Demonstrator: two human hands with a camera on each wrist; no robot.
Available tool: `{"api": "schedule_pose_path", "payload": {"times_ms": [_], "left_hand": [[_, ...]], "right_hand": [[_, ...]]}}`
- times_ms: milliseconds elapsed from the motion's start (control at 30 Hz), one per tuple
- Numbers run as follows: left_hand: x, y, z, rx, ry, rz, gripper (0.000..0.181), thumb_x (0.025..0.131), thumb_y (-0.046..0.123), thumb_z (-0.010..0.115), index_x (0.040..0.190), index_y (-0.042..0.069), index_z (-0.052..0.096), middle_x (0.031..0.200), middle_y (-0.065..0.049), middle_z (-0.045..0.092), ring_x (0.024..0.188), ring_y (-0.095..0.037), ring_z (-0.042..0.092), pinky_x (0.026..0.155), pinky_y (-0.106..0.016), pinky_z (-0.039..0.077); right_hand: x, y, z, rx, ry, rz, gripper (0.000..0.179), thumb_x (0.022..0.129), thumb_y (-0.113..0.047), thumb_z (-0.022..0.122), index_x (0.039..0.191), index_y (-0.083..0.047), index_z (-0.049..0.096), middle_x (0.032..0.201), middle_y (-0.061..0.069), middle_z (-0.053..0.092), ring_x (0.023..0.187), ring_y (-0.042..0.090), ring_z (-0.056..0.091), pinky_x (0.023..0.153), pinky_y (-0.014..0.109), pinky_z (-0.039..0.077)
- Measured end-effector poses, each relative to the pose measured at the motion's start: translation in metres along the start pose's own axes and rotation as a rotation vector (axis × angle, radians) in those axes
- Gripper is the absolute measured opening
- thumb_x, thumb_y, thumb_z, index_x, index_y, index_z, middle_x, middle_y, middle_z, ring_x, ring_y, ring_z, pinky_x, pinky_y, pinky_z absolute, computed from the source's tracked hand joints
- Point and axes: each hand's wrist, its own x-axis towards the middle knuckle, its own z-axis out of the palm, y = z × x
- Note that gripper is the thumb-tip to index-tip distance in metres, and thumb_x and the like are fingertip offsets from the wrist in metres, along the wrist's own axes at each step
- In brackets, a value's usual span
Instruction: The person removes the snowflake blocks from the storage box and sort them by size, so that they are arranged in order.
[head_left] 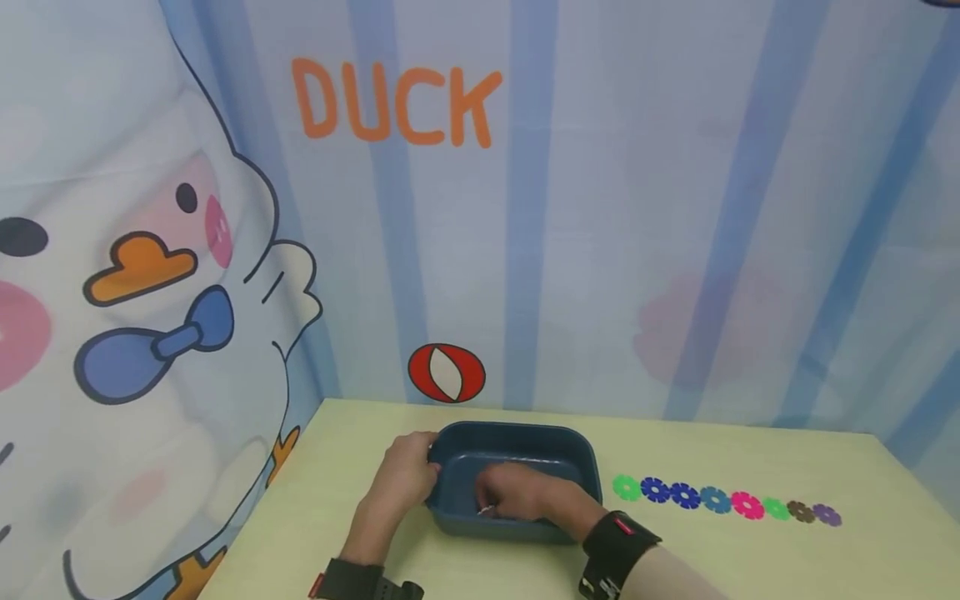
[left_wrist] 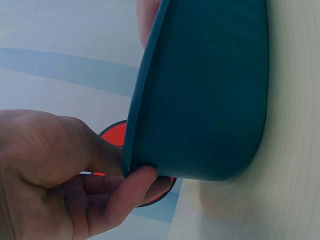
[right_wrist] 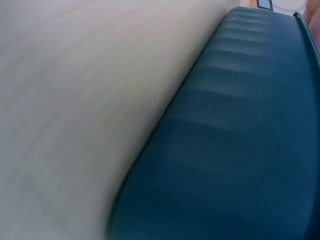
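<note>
A dark blue rectangular basin (head_left: 517, 426) stands on a pale yellow table (head_left: 517, 575). My left hand (head_left: 405, 473) grips its left end; the left wrist view shows the thumb and fingers pinching the rim. Inside the basin, my right hand (head_left: 517, 492) reaches low with curled fingers. A small whitish piece (head_left: 487, 509) shows at its fingertips, mostly hidden by the hand. In the right wrist view the basin's outer wall (right_wrist: 240, 150) fills much of the picture, and the fingers are out of sight behind it.
To the right of the basin, several flower-shaped plastic discs lie in a row, from a green disc (head_left: 626, 487) through a pink disc (head_left: 747, 505) to a purple disc (head_left: 827, 515). A printed duck curtain (head_left: 600, 250) hangs behind the table and along its left side.
</note>
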Motion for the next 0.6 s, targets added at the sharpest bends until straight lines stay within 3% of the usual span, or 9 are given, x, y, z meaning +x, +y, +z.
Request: {"api": "schedule_pose_path", "payload": {"times_ms": [167, 433, 600], "left_hand": [[0.0, 0.001, -0.001, 0.002, -0.01, -0.007, 0.041, 0.095, -0.004, 0.07, 0.135, -0.008, 0.066, 0.131, -0.024, 0.072, 0.125, -0.04, 0.068, 0.104, -0.054, 0.057], [0.0, 0.0, -0.004, 0.007, -0.011, -0.008, 0.042, 0.094, -0.005, 0.071, 0.135, -0.008, 0.066, 0.125, -0.023, 0.074, 0.119, -0.038, 0.071, 0.098, -0.052, 0.06], [0.0, -0.001, -0.003, 0.004, -0.018, -0.008, 0.042, 0.094, -0.005, 0.071, 0.136, -0.008, 0.066, 0.125, -0.023, 0.074, 0.119, -0.038, 0.071, 0.098, -0.052, 0.06]], "right_hand": [[-0.008, -0.013, -0.009, 0.075, 0.058, 0.052, 0.008, 0.098, -0.016, 0.075, 0.093, -0.014, 0.07, 0.08, -0.011, 0.06, 0.071, 0.001, 0.051, 0.067, 0.022, 0.047], [-0.025, -0.009, -0.021, 0.134, 0.154, 0.112, 0.006, 0.1, -0.017, 0.074, 0.102, -0.019, 0.068, 0.082, -0.011, 0.061, 0.071, 0.004, 0.053, 0.065, 0.024, 0.048], [-0.043, -0.003, -0.025, 0.185, 0.211, 0.105, 0.007, 0.102, -0.016, 0.071, 0.108, -0.017, 0.068, 0.084, -0.011, 0.062, 0.071, 0.004, 0.054, 0.067, 0.025, 0.049]]}}
